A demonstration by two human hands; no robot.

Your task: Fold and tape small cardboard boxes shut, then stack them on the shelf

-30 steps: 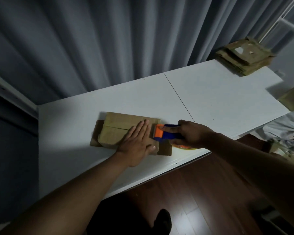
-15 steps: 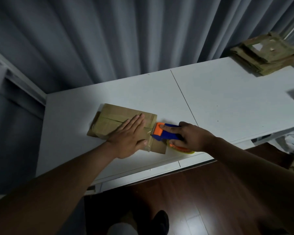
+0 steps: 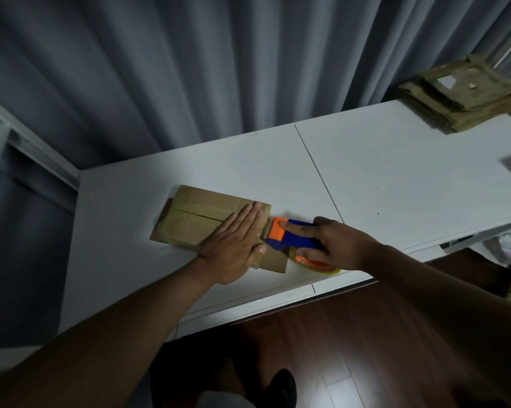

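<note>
Taping step: I am running tape along the top seam of the cardboard box (image 3: 201, 220), so the folding looks done and the sealing is under way.
Box place: it lies flat on the white surface (image 3: 395, 178), toward the left and near my edge, with a loose flap sticking out at its near right corner.
Left hand (image 3: 233, 245): fingers straight and together, palm pressing the right end of the box down; it holds nothing.
Right hand (image 3: 333, 245): my grip is closed round the blue and orange tape dispenser (image 3: 289, 238), forefinger laid along its top, its orange nose just at the right edge of the box.
Tape roll: the orange and yellowish ring shows under my right hand, at the near edge of the surface.
Next move, as I judge it: tear the tape at the box edge and smooth the end down; the left palm has to hold firm, or the light box may slide.
Risk: the tape could wrinkle or miss the seam.
Later: stacking on the shelf is not yet done.
Spare stock: a pile of flattened boxes (image 3: 466, 92) sits at the far right corner.
</note>
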